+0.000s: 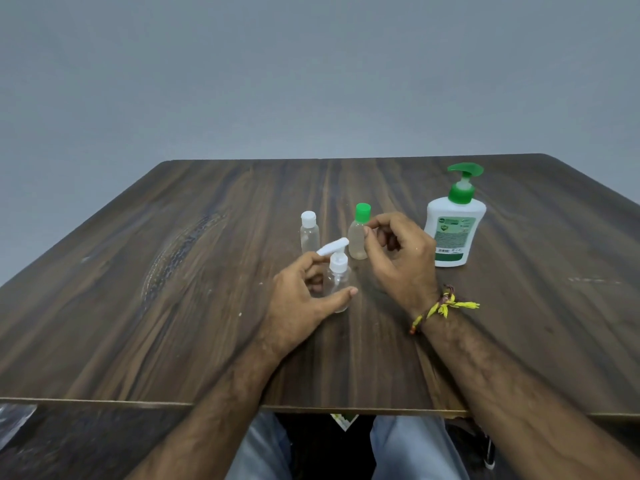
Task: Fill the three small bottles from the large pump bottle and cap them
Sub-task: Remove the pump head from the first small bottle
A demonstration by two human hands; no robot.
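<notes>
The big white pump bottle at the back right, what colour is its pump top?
Green, on the large white plastic pump bottle; the head view shows it clearly.
</notes>
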